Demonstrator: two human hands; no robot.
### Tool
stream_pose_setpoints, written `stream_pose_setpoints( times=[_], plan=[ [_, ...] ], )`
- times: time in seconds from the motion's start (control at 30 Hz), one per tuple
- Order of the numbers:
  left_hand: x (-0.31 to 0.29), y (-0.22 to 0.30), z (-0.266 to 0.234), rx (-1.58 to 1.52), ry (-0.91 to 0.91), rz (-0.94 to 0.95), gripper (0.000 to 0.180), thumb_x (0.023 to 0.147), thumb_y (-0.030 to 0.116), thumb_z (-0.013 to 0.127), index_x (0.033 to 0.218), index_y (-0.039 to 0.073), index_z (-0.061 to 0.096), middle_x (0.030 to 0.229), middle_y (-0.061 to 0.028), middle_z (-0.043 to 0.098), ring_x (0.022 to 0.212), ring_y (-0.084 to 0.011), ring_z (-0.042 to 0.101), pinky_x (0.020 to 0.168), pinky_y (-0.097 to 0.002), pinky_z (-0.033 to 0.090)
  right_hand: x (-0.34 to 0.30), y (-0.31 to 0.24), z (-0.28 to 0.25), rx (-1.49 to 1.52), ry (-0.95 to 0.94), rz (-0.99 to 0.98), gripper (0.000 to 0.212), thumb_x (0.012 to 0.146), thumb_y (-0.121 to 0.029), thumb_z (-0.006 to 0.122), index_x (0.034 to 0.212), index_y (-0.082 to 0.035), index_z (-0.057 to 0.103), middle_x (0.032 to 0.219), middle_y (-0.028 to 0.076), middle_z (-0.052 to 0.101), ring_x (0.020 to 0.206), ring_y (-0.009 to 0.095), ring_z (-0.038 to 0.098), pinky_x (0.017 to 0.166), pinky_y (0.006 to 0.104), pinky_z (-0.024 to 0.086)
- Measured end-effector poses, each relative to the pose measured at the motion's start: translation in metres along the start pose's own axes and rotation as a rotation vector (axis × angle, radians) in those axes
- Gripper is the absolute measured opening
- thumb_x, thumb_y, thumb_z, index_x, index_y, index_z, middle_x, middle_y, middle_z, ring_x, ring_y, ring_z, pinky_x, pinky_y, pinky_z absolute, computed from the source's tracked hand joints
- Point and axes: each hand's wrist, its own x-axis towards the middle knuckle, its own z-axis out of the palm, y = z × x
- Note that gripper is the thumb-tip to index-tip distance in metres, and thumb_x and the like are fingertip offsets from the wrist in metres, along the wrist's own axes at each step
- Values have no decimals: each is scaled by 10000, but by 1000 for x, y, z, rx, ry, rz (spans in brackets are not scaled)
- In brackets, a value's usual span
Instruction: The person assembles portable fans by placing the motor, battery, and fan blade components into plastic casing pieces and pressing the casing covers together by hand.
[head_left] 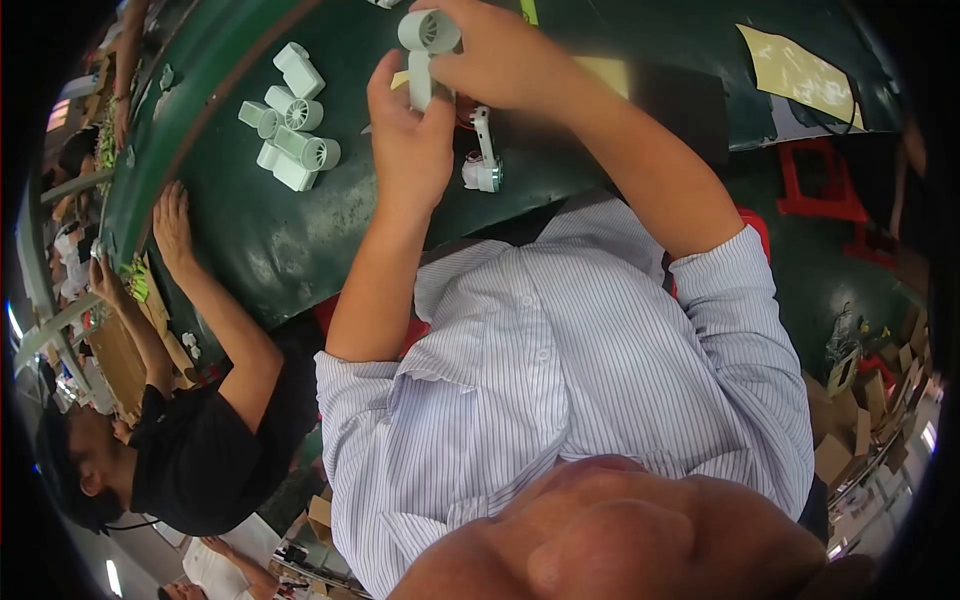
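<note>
My left hand [412,145] and my right hand [495,55] are closed on a pale green plastic fan housing [420,75] above the green table. Its round, vented head points away from me, with the handle part between my fingers. Just nearer than my hands lies a white inner part [484,150], a slim arm with a rounded, motor-like end. To the left, several pale green housings [290,145] like the held one are grouped on the table. Fingers partly hide the handle of the held piece.
The dark green tabletop [240,220] bends along a raised green edge at left. A co-worker's hand [172,225] rests on it there. Yellow sheet material [800,75] lies at the far right, above a red stool [820,180]. Cardboard boxes [845,430] stand at lower right.
</note>
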Motion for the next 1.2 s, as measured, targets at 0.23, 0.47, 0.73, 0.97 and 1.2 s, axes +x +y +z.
stream_pose_setpoints(
  times=[0.23, 0.47, 0.73, 0.97, 1.2],
  plan=[
    [3, -2, -14, 195, 37, 5, 317, 921, 40, 558, 1187, -70, 426, 1032, -142, 637, 854, -147, 649, 741, -261, 541, 19, 38, 6, 138, -161, -147, 392, 767, -101, 651, 1125, 2, 529, 887, 146, 624, 728, 173, 630, 606, 303, 520],
    [-10, -1, -66, -177, -101, -332, 320, 876, 28, 552, 1152, -53, 413, 1075, -176, 657, 763, -125, 630, 600, -196, 478, -12, 30, -63, -72, -134, 40, 262, 858, -130, 609, 1077, 12, 621, 901, 110, 670, 805, 203, 648, 723, 326, 514],
    [-1, -8, -111, -263, -50, -336, 320, 886, 39, 578, 1163, -72, 460, 1087, -182, 651, 743, -169, 655, 668, -260, 542, -43, 50, 29, -587, -125, -305, 221, 858, -185, 617, 1008, -23, 634, 987, 140, 594, 963, 305, 588, 829, 398, 488],
    [-13, -20, -98, -180, 105, -321, 304, 882, 45, 580, 1158, -40, 483, 1107, -158, 646, 804, -163, 650, 721, -266, 536, -20, 67, 73, -593, -224, -356, 229, 838, -164, 652, 1020, -29, 618, 993, 130, 554, 922, 329, 568, 809, 404, 474],
    [-12, -21, -81, -211, 99, -327, 303, 869, 17, 579, 1139, -58, 464, 1000, -134, 651, 824, -165, 648, 698, -261, 538, -27, 67, 73, -477, -93, -586, 107, 835, -103, 583, 936, -69, 595, 964, 101, 564, 876, 294, 597, 725, 395, 508]
  ],
)
